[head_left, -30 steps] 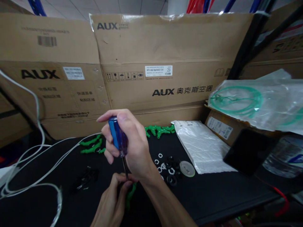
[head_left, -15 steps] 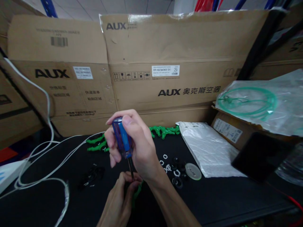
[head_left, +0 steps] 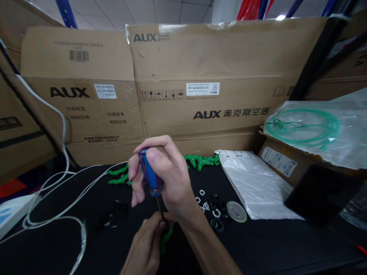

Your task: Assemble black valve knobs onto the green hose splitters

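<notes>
My right hand (head_left: 169,172) is wrapped round the blue and purple handle of a screwdriver (head_left: 149,172), its shaft pointing down and slightly right. The tip reaches a green plastic part (head_left: 166,238) low in the middle. My left hand (head_left: 147,236) is closed on that part beside the tip, hiding much of it. Whether a screw sits under the tip cannot be seen. More green branched fittings (head_left: 199,160) lie behind my hands, and others (head_left: 119,176) lie to the left. Small dark pieces, apparently screws (head_left: 113,214), are heaped left of my hands.
White hex nuts (head_left: 205,206), black rings (head_left: 218,224) and a round disc (head_left: 236,211) lie to the right. Beyond them are a white padded envelope (head_left: 255,183) and a carton (head_left: 276,160) with green tubing (head_left: 304,128). White cables (head_left: 64,183) loop at left; large cardboard (head_left: 223,57) stands behind.
The whole view has shifted slightly, so things sit a little lower and further right. The green part shows a little more beside the screwdriver tip. Both hands keep their hold.
</notes>
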Demonstrator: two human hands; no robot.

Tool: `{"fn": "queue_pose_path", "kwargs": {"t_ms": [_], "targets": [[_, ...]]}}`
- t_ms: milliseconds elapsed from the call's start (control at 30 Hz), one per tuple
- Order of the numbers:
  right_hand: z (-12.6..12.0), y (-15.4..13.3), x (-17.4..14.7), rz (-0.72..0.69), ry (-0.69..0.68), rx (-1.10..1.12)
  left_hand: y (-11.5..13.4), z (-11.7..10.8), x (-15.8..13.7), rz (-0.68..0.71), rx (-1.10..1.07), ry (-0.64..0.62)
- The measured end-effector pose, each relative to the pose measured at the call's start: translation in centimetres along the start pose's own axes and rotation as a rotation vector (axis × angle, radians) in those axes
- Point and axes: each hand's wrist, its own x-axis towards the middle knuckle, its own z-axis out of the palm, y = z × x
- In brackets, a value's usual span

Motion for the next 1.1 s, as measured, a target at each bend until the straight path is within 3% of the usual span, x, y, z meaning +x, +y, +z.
{"fn": "queue_pose_path", "kwargs": {"t_ms": [167,233,433,633,800,967,1100], "targets": [[0.1,0.3,0.0,-0.057,0.082,0.012,0.5,-0.2,0.3,-0.139,-0.094,-0.048],[0.1,0.2,-0.1,-0.04,0.106,0.029,0.4,-0.1,0.3,-0.138,-0.108,-0.043],[-0.2,0.3,-0.2,0.048,-0.043,0.058,0.0,-0.2,0.1,-0.096,-0.086,-0.084],[0.0,0.4,-0.3,0.039,-0.08,0.09,-0.6,-0.2,-0.4,-0.078,-0.057,-0.076],[0.2,0.0,-0.3,0.092,-0.042,0.035,-0.8,-0.2,-0.3,-0.054,-0.044,-0.077],[0.0,0.5,0.0,-0.058,0.019,-0.006,-0.2,-0.1,-0.2,-0.112,-0.073,-0.093],[-0.1,0.7,0.1,-0.026,0.028,0.009,0.1,-0.1,0.1,-0.174,-0.142,-0.075]]}}
